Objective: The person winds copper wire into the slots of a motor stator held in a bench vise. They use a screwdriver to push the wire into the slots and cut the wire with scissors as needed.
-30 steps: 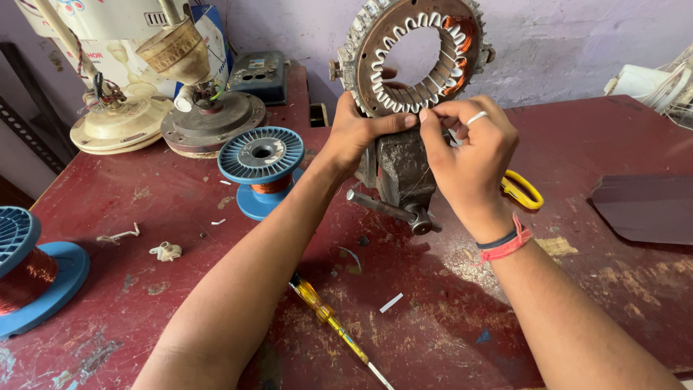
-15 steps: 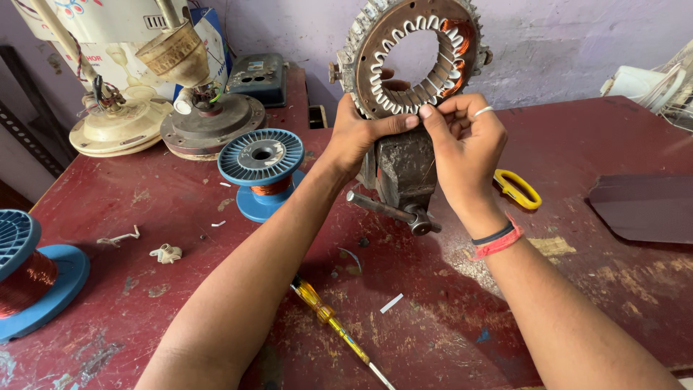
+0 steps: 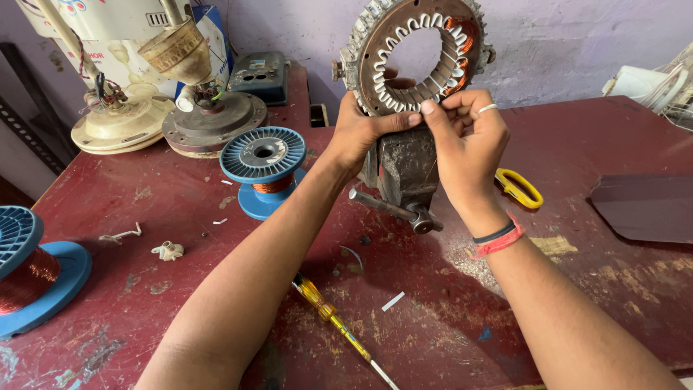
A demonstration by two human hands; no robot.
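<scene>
A ring-shaped motor stator [image 3: 419,58] stands on edge in a small bench vise [image 3: 404,173] near the back of the dark red workbench [image 3: 577,289]. Its open bore faces the person, so the axis through the hole runs roughly level, from the person toward the wall, and the flat of the ring is upright. White slot liners line the inner rim, and copper windings show on the upper right part of the ring.

The left hand [image 3: 361,133] grips the lower left edge of the stator, thumb laid across the bottom of the ring. The right hand [image 3: 469,144] is at the bottom rim too, its fingertips pinched together against the inner slots just beside the left thumb; whether it holds anything between them I cannot tell. It wears a ring on one finger and a red band at the wrist.

The vise handle [image 3: 393,209] sticks out toward the person. Yellow-handled scissors [image 3: 520,189] lie just right of the right hand. A yellow screwdriver [image 3: 336,321] lies slantwise on the bench between the forearms. A blue spool of copper wire [image 3: 263,170] stands left of the vise, another blue spool [image 3: 29,271] at the far left edge.
</scene>
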